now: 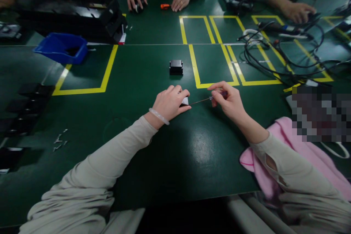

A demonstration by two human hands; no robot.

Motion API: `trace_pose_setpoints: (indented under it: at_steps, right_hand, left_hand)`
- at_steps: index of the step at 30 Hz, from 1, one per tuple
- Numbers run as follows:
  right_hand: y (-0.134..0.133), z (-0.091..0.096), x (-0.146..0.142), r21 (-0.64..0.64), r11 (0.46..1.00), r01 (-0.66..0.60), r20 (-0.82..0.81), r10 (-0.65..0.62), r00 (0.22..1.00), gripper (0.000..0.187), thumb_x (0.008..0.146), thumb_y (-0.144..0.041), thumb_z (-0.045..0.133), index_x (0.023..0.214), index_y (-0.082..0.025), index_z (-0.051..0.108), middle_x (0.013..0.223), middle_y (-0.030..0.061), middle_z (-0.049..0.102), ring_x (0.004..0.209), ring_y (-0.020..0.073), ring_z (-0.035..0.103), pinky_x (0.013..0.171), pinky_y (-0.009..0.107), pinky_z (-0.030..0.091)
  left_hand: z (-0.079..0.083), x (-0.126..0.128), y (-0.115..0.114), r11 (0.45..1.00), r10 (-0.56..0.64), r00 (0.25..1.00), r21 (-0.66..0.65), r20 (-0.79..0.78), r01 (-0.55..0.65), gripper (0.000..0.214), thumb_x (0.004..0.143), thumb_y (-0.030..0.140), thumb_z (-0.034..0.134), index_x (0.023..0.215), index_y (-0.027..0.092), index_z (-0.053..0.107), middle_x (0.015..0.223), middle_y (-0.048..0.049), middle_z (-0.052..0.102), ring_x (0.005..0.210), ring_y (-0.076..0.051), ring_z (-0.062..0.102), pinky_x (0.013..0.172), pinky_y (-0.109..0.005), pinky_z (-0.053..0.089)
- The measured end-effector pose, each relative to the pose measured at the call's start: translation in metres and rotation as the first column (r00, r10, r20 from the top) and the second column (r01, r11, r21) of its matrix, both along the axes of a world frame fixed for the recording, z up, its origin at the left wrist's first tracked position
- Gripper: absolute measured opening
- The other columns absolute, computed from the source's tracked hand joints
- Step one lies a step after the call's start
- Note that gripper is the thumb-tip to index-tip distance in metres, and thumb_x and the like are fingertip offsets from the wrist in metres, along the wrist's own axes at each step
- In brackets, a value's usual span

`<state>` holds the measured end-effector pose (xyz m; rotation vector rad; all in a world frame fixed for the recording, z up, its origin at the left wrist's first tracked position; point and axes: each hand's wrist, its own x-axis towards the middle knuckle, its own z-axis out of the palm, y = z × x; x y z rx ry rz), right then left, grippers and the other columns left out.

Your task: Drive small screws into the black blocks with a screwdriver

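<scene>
My left hand [170, 101] rests on the green table [153, 142], its fingers curled round a small part [185, 101] with a white face showing at the thumb. My right hand [229, 98] pinches a thin screwdriver [205, 99] by its handle. The shaft points left and its tip meets the small part. A small black box [176, 67] sits on the table a little beyond both hands, untouched.
A blue bin [60, 47] and a black tray stack [79, 12] stand at the far left. Tangled black cables [276, 49] lie over yellow tape boxes at the right. Pink cloth [290, 146] lies by my right arm. Small metal screws [59, 140] are scattered left. Other people's hands [181, 0] work across the table.
</scene>
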<state>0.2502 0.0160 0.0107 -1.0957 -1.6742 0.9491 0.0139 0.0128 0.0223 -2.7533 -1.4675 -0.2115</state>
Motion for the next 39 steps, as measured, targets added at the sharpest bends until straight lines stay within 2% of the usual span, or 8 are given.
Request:
trace_pose_setpoints:
  at_steps: [4,10,17,23,29,35,39]
  right_hand:
    - [-0.0011,0.0014,0.0001,0.019,1.0,-0.024,-0.011,0.025,1.0,0.018,0.089,-0.033,0.067,0.1,-0.02,0.061,0.064,-0.0064,0.059,0.052,0.009,0.06,0.056,0.026,0.044]
    - [-0.0015,0.0002,-0.0014,-0.01,1.0,0.009,-0.001,-0.009,1.0,0.028,0.095,-0.047,0.06,0.083,-0.021,0.059,0.048,-0.0074,0.051,0.04,0.0084,0.049,0.044,0.025,0.034]
    - [-0.0016,-0.0012,-0.0011,-0.001,1.0,-0.016,-0.055,0.016,0.998,0.025,0.092,-0.046,0.065,0.098,-0.024,0.057,0.06,-0.0072,0.055,0.048,0.01,0.056,0.051,0.027,0.044]
    - [-0.0015,-0.0012,-0.0009,-0.013,1.0,0.009,0.003,-0.009,1.0,0.026,0.095,-0.045,0.062,0.084,-0.022,0.057,0.047,-0.0078,0.051,0.039,0.0087,0.047,0.043,0.025,0.034]
    - [-0.0019,-0.0012,-0.0013,-0.019,0.999,-0.032,-0.075,0.03,0.997,0.023,0.091,-0.043,0.068,0.096,-0.023,0.057,0.056,-0.0085,0.053,0.045,0.0092,0.053,0.048,0.026,0.042]
    - [-0.0013,-0.0009,-0.0013,-0.025,1.0,-0.003,-0.035,0.002,0.999,0.028,0.096,-0.048,0.059,0.085,-0.022,0.059,0.046,-0.0084,0.049,0.038,0.0084,0.048,0.041,0.025,0.033]
    - [-0.0014,-0.003,-0.0014,-0.03,0.999,-0.012,-0.071,0.01,0.997,0.023,0.094,-0.047,0.063,0.095,-0.024,0.057,0.05,-0.0087,0.051,0.042,0.0102,0.051,0.044,0.026,0.039]
  left_hand:
    - [0.001,0.0005,0.0,1.0,0.006,1.0,0.001,-0.02,-0.006,0.036,0.09,0.049,0.067,0.113,0.023,0.061,0.109,-0.0063,0.062,0.1,-0.023,0.056,0.07,-0.03,0.042]
    - [0.0007,-0.0001,-0.0002,1.0,-0.005,1.0,0.006,-0.016,0.005,0.036,0.09,0.05,0.067,0.113,0.023,0.061,0.108,-0.0062,0.062,0.099,-0.023,0.056,0.069,-0.031,0.042]
    - [0.0012,0.0001,-0.0004,1.0,0.0,1.0,0.001,-0.015,0.0,0.036,0.09,0.048,0.067,0.114,0.022,0.061,0.109,-0.007,0.062,0.1,-0.023,0.056,0.071,-0.031,0.043]
    - [0.0013,0.0005,-0.0004,1.0,-0.001,1.0,-0.01,-0.014,0.001,0.036,0.09,0.049,0.067,0.114,0.022,0.061,0.109,-0.0067,0.062,0.1,-0.023,0.056,0.071,-0.031,0.043]
    - [0.0007,0.0004,-0.0009,1.0,0.001,1.0,0.007,-0.013,0.0,0.036,0.089,0.048,0.067,0.114,0.022,0.061,0.108,-0.0065,0.062,0.099,-0.023,0.056,0.07,-0.031,0.043]
    - [0.0013,0.0001,-0.0004,1.0,-0.003,1.0,0.003,-0.011,0.003,0.035,0.09,0.048,0.067,0.113,0.022,0.061,0.108,-0.0066,0.062,0.099,-0.023,0.056,0.07,-0.031,0.043]
    - [0.0005,-0.0002,-0.0003,1.0,-0.005,1.0,-0.001,-0.008,0.005,0.035,0.09,0.049,0.066,0.112,0.022,0.061,0.108,-0.0066,0.062,0.099,-0.023,0.056,0.071,-0.031,0.043]
